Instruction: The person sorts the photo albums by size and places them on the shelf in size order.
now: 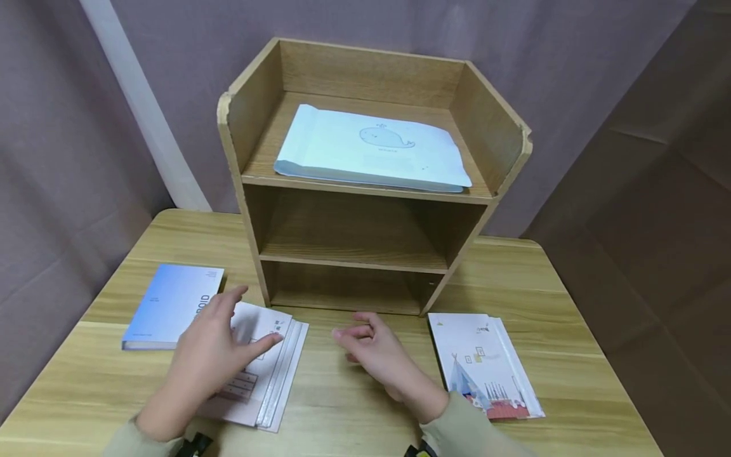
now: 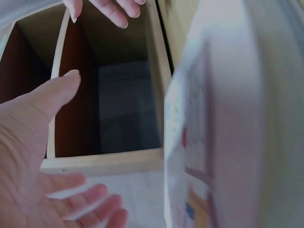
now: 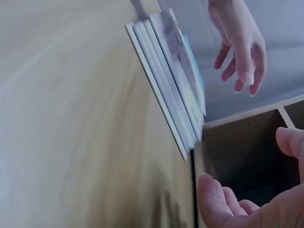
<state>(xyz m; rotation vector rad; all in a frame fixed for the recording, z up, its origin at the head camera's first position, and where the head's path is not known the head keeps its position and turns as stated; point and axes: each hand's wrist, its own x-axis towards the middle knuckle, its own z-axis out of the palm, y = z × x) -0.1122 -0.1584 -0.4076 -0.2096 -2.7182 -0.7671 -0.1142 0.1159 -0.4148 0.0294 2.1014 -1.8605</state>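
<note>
My left hand [image 1: 208, 349] is over a small stack of white-covered books [image 1: 257, 387] on the table, its thumb and fingers spread and holding nothing. A blue book [image 1: 171, 301] lies just beyond that hand, to the left. Nearer the middle, my right hand [image 1: 379, 355] hovers over the bare tabletop with fingers loosely bent and nothing in them. To its right lies another white book [image 1: 474, 355] with a tent drawing on its cover. In the right wrist view, the stacked books [image 3: 171, 85] show their edges, with the left hand [image 3: 240, 42] above them.
A wooden shelf unit [image 1: 354, 259] stands at the back of the table [image 1: 571, 355]. On its top level lies a pale blue book [image 1: 331, 143] with a whale drawing. Grey curtain [image 1: 365, 22] hangs behind, and a brown panel [image 1: 645, 209] is at the right.
</note>
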